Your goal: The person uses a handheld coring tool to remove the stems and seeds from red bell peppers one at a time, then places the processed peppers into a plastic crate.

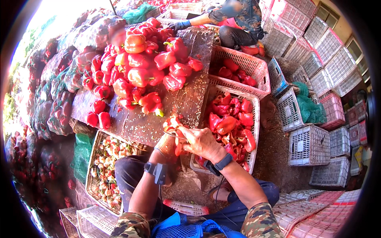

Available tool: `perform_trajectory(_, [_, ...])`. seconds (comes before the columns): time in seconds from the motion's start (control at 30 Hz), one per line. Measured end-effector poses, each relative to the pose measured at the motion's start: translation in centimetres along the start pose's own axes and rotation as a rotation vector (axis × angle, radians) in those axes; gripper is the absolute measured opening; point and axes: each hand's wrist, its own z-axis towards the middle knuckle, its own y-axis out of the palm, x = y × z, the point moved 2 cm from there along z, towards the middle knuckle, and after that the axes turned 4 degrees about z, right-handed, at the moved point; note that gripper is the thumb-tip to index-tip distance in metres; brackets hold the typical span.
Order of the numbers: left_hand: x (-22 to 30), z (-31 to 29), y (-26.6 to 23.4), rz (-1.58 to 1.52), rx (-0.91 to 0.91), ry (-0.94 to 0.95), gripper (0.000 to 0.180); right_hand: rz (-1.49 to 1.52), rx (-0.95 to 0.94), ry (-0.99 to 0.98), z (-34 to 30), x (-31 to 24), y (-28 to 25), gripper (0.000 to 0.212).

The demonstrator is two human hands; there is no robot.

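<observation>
Over the near edge of the wooden board, my left hand (166,146) is closed on a cut red bell pepper (172,124), its fingers partly hidden. My right hand (203,142) meets it from the right, its fingers curled around what looks like a thin knife (174,135), whose narrow blade lies across the pepper. A red piece hangs below the right fingers. Beyond both hands, a heap of whole red bell peppers (139,75) covers much of the board (174,115), where pale seeds are scattered. Just right of my right hand stands a crate (256,119) of cut red peppers.
At left below the board, a crate (92,168) holds pepper cores and stems. Stuffed net sacks (59,83) of peppers rise along the left. A co-worker's gloved hand (180,25) rests at the board's far edge. Stacked plastic crates (309,144) line the right, one with green netting (311,109).
</observation>
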Motion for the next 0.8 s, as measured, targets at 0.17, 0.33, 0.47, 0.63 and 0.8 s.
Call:
perform_trajectory(0.17, [-5.0, -0.9, 3.2, -0.176, 0.122, 0.072, 0.033, -0.006, 0.079, -0.036, -0.3, 0.9, 1.2, 0.054])
perform_trajectory(0.33, [-5.9, -0.1, 4.9, -1.125, 0.220, -0.553, 0.051, 0.057, 0.219, -0.001, -0.2, 1.5, 1.2, 0.044])
perform_trajectory(0.47, [-5.4, 1.4, 3.9, -1.214, 0.170, -0.391, 0.035, 0.144, 0.195, 0.109, 0.5, 2.1, 0.0, 0.037])
perform_trajectory(0.63, [-2.4, 2.5, 0.8, -0.499, 0.218, -0.266, 0.023, 0.110, 0.284, 0.148, 0.6, 2.3, -1.4, 0.037])
perform_trajectory(0.8, [0.5, 3.8, 2.7, -0.730, 0.514, -0.610, 0.028, 0.058, 0.262, 0.198, -0.4, 1.9, -1.0, 0.025])
